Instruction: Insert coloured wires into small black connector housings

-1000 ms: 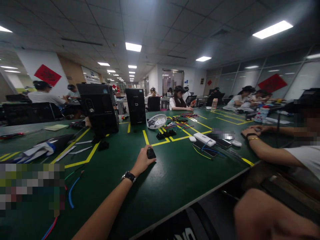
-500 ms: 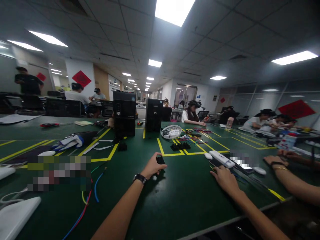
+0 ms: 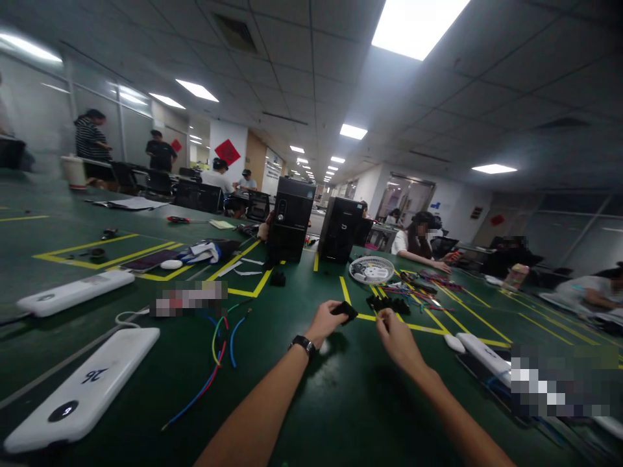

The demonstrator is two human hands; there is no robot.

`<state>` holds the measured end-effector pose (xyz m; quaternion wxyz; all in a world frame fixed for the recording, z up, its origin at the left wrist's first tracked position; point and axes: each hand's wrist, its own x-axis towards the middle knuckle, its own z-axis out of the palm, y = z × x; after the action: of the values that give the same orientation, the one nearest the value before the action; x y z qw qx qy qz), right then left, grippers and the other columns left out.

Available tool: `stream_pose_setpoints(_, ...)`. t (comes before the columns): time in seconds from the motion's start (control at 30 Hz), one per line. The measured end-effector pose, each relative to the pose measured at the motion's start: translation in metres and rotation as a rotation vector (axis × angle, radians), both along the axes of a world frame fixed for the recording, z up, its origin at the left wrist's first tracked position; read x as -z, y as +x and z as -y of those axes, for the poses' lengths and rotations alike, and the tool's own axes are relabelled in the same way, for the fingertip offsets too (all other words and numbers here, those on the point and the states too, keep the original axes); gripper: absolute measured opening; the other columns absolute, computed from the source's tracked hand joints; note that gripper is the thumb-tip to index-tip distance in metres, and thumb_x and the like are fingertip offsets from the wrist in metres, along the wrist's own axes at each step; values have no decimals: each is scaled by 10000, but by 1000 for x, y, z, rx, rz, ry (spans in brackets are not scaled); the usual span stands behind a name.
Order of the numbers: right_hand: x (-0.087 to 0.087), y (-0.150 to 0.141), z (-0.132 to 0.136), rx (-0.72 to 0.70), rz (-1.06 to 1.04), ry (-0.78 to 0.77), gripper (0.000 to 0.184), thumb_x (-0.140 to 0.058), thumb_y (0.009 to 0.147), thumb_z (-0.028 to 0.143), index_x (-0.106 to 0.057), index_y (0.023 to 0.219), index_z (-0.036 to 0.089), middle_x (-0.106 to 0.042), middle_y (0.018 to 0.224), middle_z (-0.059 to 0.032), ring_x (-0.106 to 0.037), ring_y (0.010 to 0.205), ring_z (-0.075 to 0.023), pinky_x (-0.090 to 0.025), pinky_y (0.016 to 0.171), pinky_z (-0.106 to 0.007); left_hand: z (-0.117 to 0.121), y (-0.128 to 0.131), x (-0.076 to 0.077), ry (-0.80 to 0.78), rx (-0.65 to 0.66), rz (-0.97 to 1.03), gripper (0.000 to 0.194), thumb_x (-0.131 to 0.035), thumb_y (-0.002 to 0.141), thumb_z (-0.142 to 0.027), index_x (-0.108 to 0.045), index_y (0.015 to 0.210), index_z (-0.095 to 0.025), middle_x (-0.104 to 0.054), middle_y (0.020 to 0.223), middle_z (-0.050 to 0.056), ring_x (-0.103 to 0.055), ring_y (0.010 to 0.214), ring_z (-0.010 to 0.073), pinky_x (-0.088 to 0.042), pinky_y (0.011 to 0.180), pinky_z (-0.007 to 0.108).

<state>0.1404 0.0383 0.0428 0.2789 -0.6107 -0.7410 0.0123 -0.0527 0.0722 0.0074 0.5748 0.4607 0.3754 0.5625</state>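
My left hand (image 3: 323, 325), with a dark watch on its wrist, grips a small black block (image 3: 347, 312) between thumb and fingers just above the green table. To its right, my right hand (image 3: 400, 338) has thumb and fingertips pinched together. Whatever is between those fingertips is too small to make out. Just behind my right hand lie several black blocks (image 3: 396, 305) in a row. Beyond them are a round white fan-like grille (image 3: 371, 269) and a spread of thin coloured wires (image 3: 421, 293).
Two black computer towers (image 3: 292, 224) stand at the back. Left of my arms lie loose blue, yellow and red wires (image 3: 233, 340) and white power banks (image 3: 87, 386). Another white device (image 3: 481, 353) lies at right. A person (image 3: 418, 243) sits across the table. Yellow tape (image 3: 345, 295) marks the surface.
The view has turned left. My right hand has left the wires beside the white device at right and come close to my left hand, its fingers now pinched. The left hand still holds the block.
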Motion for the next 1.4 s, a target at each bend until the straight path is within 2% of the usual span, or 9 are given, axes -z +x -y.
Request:
stream_pose_setpoints(0.1, 5, -46, -16, -55, -175, 101, 251, -356, 885, 365, -528, 915, 185, -646, 726, -51, -618, 662, -204, -395, 608, -273, -8, -2, 6, -23, 5, 42, 228, -698, 705, -182, -568, 877, -109, -632, 739, 51, -531, 498, 63, -358, 418, 149)
stream_pose_setpoints(0.17, 14, -60, -21, -48, -299, 127, 283, -360, 880, 391, -542, 894, 175, -643, 699, -48, -608, 628, -202, -396, 583, -270, -11, -3, 9, -51, 11, 88, 238, -658, 748, -208, -524, 924, -120, -630, 769, 56, -550, 480, 72, -383, 423, 168)
stream_pose_setpoints(0.37, 37, -57, -13, -99, -472, 90, 289, -409, 878, 419, -555, 907, 172, -660, 708, -40, -616, 623, -194, -410, 578, -259, -10, 0, 11, -119, 95, 238, 255, -519, 842, -215, -404, 1067, -179, -630, 1033, 118, -651, 586, 129, -493, 540, 253)
stream_pose_setpoints(0.63, 42, -62, -7, -132, -478, 96, 205, -437, 885, 334, -520, 996, 183, -674, 709, -25, -643, 643, -190, -426, 598, -252, -10, 4, 12, -138, 146, 339, 149, -502, 826, -102, -559, 963, -119, -655, 946, 128, -650, 785, 172, -536, 687, 298)
stream_pose_setpoints(0.83, 41, -58, -5, -117, -436, 95, 281, -423, 886, 288, -472, 1135, 170, -688, 737, -31, -655, 659, -197, -431, 589, -251, -5, 9, 13, -131, 208, 370, 143, -546, 817, -100, -599, 950, -103, -653, 986, 149, -646, 856, 197, -542, 773, 354)
stream_pose_setpoints(0.97, 39, -57, -2, -126, -436, 105, 310, -401, 896, 284, -466, 1176, 167, -698, 767, -40, -664, 692, -196, -445, 623, -251, -4, 12, 14, -135, 179, 390, 134, -531, 829, -86, -593, 947, -102, -652, 989, 150, -648, 869, 200, -545, 788, 366)
stream_pose_setpoints(1.13, 38, -57, -1, -89, -363, 114, 286, -393, 899, 286, -535, 1131, 196, -661, 672, -10, -632, 608, -184, -419, 585, -235, -3, 12, 14, -117, 168, 382, 130, -569, 824, -107, -598, 951, -111, -648, 1007, 137, -649, 866, 187, -546, 798, 351)
stream_pose_setpoints(1.23, 38, -57, -2, -61, -333, 110, 280, -399, 896, 288, -564, 1106, 203, -654, 665, -11, -623, 596, -179, -399, 558, -224, -2, 13, 16, -67, 180, 366, 164, -591, 816, -122, -601, 980, -119, -637, 1041, 134, -641, 885, 183, -543, 805, 344)
stream_pose_setpoints(1.4, 37, -56, -1, -25, -293, 117, 298, -407, 895, 290, -553, 1137, 195, -640, 641, -9, -611, 569, -178, -390, 541, -222, -1, 15, 18, -22, 115, 290, 276, -619, 794, -129, -596, 1067, -164, -616, 1102, 118, -616, 971, 194, -537, 823, 344)
